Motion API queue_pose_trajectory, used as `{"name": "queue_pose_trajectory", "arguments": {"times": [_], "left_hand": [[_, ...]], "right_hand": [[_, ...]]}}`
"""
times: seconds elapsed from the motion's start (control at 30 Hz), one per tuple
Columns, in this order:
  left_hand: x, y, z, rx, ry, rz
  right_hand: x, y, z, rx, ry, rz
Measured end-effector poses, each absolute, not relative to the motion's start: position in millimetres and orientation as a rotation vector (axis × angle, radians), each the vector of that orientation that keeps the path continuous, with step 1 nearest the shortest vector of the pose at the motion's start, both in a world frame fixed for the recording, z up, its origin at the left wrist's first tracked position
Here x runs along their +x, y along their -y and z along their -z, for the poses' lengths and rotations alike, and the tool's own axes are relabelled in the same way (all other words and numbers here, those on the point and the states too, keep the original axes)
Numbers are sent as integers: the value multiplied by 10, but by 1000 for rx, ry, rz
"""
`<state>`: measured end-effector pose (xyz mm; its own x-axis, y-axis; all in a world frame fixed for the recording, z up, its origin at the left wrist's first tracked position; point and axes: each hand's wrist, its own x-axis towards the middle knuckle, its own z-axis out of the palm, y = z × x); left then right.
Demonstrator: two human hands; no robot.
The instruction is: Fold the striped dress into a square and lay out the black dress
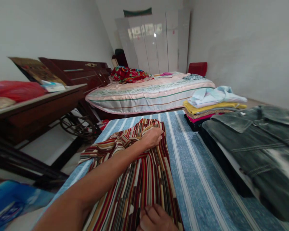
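A dress (135, 179) with red, tan, black and white stripes lies spread on the blue striped bed cover, its upper part bunched and one sleeve out to the left. My left arm reaches across it. At its upper right edge, my left hand (152, 138) is closed with the fingers pinching the cloth. Low in the view, my right hand (155, 219) is on the lower part of the dress, fingers curled into the fabric; the picture's bottom edge cuts it off.
The blue bed cover (180, 154) has folded clothes (207, 107) and dark denim garments (260, 144) stacked on its right. A table (38, 107) with a red plastic bag (19, 91) stands left. Beyond are another bed (149, 96) and a white wardrobe (154, 45). A blue package (16, 202) lies lower left.
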<state>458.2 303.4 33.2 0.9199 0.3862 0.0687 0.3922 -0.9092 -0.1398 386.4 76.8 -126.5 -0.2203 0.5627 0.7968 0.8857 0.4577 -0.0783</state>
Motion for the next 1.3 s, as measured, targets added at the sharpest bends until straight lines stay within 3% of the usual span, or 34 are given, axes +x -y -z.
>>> {"name": "queue_pose_trajectory", "arguments": {"times": [0.13,0.47,0.73,1.0,1.3], "left_hand": [[3959,-2619,-379,-2941,771,131],[3400,-1993,-85,-2793,1905,187],[3420,-2057,100,-2748,2114,387],[3380,-2027,169,-2814,2157,495],[3358,-1986,210,-2892,2171,651]], "right_hand": [[4024,-616,964,-1202,2020,444],[4406,-391,382,-1323,1832,59],[5301,-1067,128,-2199,1258,-442],[5540,-1885,206,-2386,1056,-660],[5555,-2053,352,-2341,916,-814]]}}
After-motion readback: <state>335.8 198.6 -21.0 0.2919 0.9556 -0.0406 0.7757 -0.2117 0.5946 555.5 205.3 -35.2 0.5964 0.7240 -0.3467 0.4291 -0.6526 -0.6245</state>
